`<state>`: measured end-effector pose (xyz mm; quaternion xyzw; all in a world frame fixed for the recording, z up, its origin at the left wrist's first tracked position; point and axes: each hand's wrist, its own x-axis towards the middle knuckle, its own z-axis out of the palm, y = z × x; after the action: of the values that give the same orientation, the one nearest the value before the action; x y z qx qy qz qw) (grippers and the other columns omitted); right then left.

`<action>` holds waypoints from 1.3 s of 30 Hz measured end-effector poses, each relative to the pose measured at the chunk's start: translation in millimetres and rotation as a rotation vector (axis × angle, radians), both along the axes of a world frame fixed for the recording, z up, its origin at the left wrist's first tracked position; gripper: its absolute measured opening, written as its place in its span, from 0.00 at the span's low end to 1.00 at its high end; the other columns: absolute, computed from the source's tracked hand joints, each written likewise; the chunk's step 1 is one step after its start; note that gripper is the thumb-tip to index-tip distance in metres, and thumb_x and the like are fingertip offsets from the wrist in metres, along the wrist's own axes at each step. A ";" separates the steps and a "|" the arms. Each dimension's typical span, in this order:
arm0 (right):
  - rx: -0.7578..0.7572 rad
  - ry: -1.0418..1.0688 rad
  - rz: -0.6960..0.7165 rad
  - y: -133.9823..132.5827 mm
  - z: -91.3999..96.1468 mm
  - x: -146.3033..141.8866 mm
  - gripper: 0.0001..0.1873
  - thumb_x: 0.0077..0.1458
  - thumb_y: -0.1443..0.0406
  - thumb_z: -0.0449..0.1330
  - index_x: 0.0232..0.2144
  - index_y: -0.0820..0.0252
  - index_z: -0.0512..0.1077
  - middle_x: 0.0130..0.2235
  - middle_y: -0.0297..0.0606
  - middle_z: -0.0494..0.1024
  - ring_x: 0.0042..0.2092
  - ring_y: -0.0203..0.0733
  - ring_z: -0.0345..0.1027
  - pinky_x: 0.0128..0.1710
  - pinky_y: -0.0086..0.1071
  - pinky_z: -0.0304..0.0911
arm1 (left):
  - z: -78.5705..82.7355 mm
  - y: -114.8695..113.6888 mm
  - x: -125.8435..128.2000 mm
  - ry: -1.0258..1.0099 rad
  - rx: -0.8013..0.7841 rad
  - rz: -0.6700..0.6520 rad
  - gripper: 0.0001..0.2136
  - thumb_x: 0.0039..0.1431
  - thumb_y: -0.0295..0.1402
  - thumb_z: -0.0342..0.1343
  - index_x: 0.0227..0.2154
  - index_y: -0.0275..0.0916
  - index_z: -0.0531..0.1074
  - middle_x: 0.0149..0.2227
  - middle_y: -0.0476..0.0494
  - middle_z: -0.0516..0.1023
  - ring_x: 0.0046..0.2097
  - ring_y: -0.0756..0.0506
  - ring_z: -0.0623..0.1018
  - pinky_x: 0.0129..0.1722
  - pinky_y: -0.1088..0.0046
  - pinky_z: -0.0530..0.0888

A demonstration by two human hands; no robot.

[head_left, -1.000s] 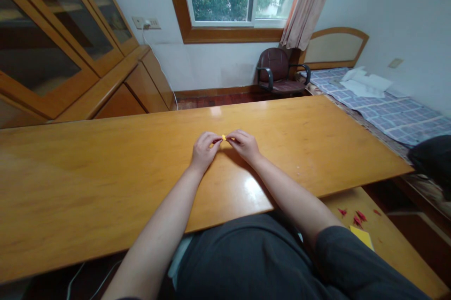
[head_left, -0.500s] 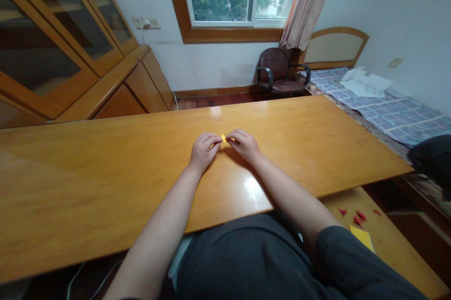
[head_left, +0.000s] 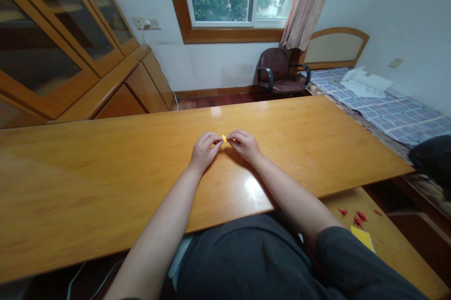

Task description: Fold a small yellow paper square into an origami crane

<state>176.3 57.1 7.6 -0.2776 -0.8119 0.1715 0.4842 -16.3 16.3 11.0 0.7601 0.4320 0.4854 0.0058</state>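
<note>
From the head camera: holding a tiny yellow piece [head_left: 224,138], apparently paper, at the centre of the frame, over a wooden table [head_left: 105,173]. Pinching it between thumb and fingertips of the left hand [head_left: 205,150] and of the right hand [head_left: 245,145], with both grips nearly closed. Showing small red pieces [head_left: 358,221] and a yellow sheet [head_left: 361,237] lying at lower right. Possibly risking a tear from pulling the hands apart unevenly, or a crushed edge from squeezing too hard.
</note>
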 end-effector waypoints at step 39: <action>-0.027 -0.021 -0.008 1.5 -2.4 -1.7 0.08 0.62 0.62 0.60 0.35 0.57 0.78 0.36 0.41 0.79 0.37 0.39 0.72 0.38 0.31 0.67 | -0.1 0.6 1.2 -0.098 -0.065 0.012 0.05 0.62 0.34 0.59 0.32 0.40 0.77 0.32 0.45 0.79 0.36 0.47 0.77 0.39 0.70 0.74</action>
<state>174.7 58.6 5.2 -0.2892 -0.8134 0.1775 0.4725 -15.2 16.9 10.9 0.7322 0.4513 0.5078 0.0489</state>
